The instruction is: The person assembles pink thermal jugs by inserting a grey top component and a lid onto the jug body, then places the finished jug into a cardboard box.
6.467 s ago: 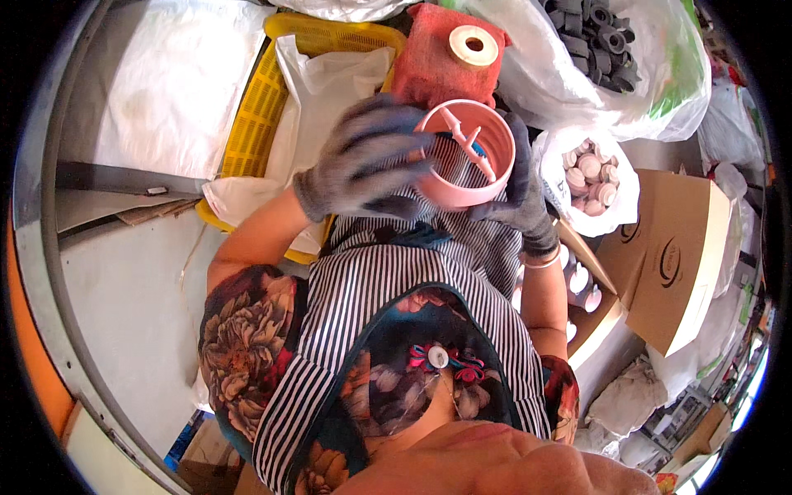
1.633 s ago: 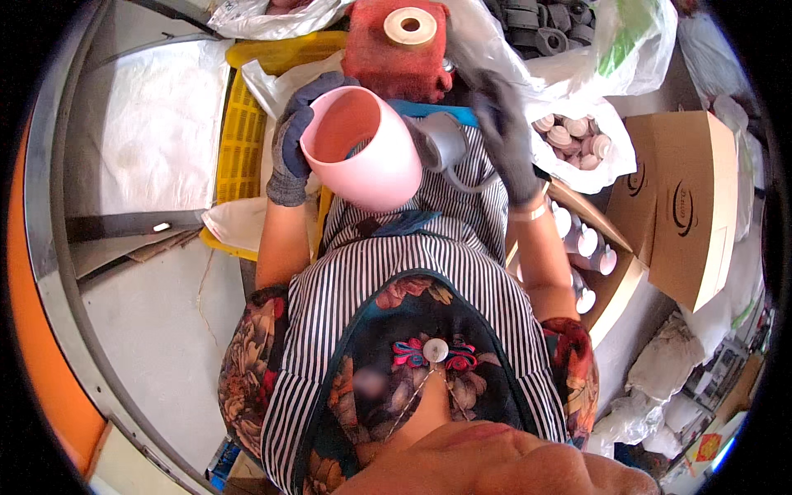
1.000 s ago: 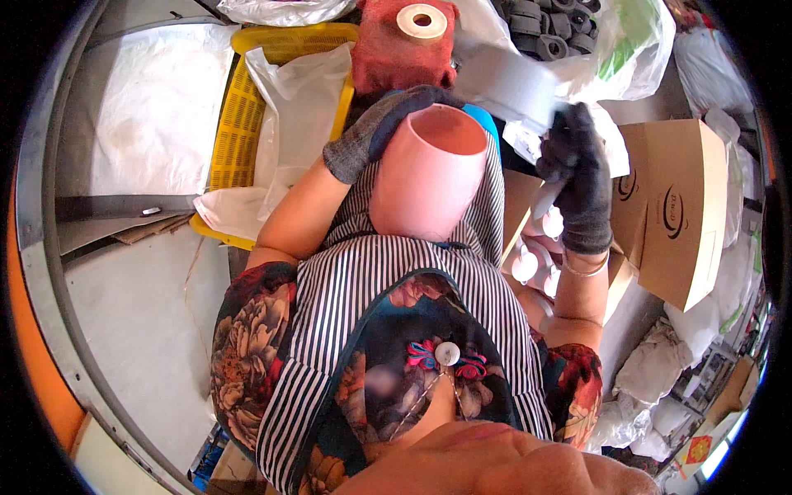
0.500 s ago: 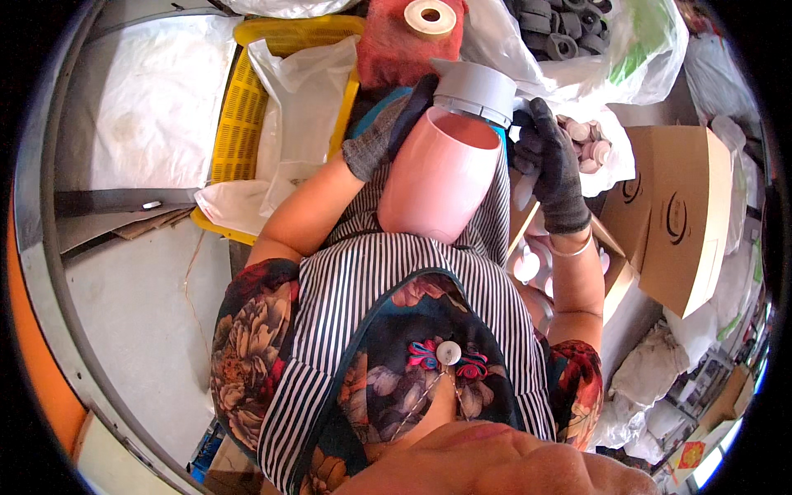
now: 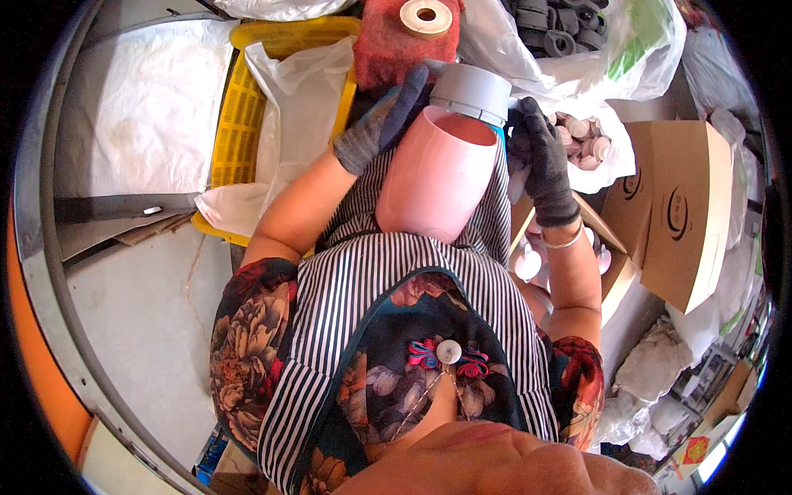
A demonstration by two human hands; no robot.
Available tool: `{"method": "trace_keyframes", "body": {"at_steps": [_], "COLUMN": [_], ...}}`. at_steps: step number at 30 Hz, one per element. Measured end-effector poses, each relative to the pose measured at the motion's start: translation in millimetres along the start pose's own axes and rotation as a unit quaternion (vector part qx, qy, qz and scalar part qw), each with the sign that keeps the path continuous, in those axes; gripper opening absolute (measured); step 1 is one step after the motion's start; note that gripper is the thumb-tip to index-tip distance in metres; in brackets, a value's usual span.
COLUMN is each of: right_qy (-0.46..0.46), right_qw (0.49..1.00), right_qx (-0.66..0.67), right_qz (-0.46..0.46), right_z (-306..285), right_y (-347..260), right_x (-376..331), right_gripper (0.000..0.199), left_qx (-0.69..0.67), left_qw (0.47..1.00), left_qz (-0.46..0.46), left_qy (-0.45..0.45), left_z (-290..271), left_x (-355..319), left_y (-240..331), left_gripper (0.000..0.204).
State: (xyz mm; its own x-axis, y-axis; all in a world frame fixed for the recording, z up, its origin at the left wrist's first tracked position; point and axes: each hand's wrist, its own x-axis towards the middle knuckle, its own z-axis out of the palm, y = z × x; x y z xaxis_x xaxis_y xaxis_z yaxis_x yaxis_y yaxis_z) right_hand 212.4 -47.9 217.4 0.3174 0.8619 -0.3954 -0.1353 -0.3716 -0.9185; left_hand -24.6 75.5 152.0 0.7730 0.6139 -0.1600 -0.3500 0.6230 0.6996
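A glossy pink tapered vessel [image 5: 433,181] leans against my striped apron, its open mouth tilted up and away from me. Just beyond its far rim is a grey round lid [image 5: 470,92] with a short spout-like tab on its left. My left hand [image 5: 381,128], in a dark grey glove, lies along the vessel's left side. Its fingertips reach the lid's tab, and the other fingers are partly hidden. On the lid's right, my right hand [image 5: 544,161], gloved too, has bent fingers close to the lid's edge. Whatever sits inside those fingers is hidden.
A yellow basket [image 5: 235,136] lined with white plastic stands at left. Beyond the lid, a tape roll [image 5: 426,16] rests on red cloth [image 5: 388,62]. At right are grey rings [image 5: 561,25] in a clear bag, pinkish round pieces [image 5: 590,148] in a white bag, and a cardboard box [image 5: 681,210].
The fingers of my left hand have straightened slightly, and that hand has shifted a little left. The vessel and lid have barely moved; the right hand keeps its bent shape.
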Motion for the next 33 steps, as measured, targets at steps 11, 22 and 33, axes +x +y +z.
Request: {"method": "trace_keyframes", "body": {"at_steps": [11,22,33], "right_qy": [0.055,0.093,0.131], "right_qw": [0.995,0.989,0.978], "right_qx": [0.053,-0.036,-0.053], "right_qz": [-0.068,-0.107,-0.157], "right_z": [12,14,15], "right_y": [33,41,60], "right_x": [-11,-32,-53], "right_gripper": [0.022,0.02,0.025], "left_qx": [0.336,0.236,0.294], "left_qw": [0.939,0.967,0.944], "left_qz": [-0.005,-0.075,-0.129], "left_qy": [-0.065,-0.056,-0.071], "left_z": [40,55,55], "left_x": [-14,-22,-24], "left_y": [29,31,21], "left_gripper": [0.06,0.074,0.087]}}
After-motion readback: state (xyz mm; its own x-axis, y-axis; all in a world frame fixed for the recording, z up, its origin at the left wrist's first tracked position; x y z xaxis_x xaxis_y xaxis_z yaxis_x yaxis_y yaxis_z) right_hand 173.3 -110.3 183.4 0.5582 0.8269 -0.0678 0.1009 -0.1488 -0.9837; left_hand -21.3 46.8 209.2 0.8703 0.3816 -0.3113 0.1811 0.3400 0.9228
